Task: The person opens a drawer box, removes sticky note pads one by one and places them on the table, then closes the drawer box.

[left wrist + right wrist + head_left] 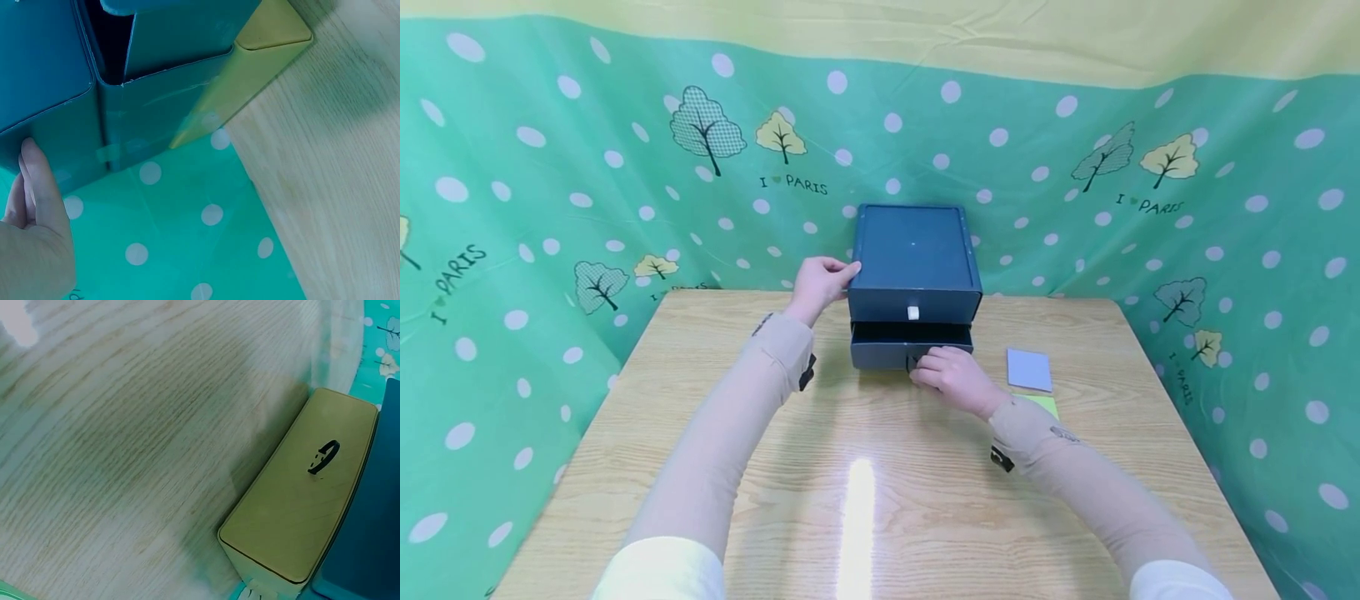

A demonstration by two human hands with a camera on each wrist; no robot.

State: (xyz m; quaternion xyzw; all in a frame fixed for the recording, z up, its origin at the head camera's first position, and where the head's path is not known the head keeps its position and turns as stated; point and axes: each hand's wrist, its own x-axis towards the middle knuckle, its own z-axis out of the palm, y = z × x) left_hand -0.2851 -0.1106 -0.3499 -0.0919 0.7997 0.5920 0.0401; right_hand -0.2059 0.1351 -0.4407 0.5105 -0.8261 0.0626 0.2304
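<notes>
A dark blue two-drawer box (913, 242) stands at the back of the table. The upper drawer, with a white knob (913, 313), is in; the lower drawer (880, 357) sits partly out. My left hand (820, 287) rests its fingers against the box's left side, also seen in the left wrist view with the fingers (42, 181) fairly straight. My right hand (953, 379) has bent fingers close to the lower drawer's black loop handle (334, 449). In the right wrist view no finger is on that handle, and the drawer front (281, 512) looks yellowish.
A lilac paper pad (1029, 370) lies to the right of the box. A green paper pad (1040, 405) lies nearer, partly hidden by my right arm. Behind the wooden table (775, 500) hangs a green dotted curtain (775, 233).
</notes>
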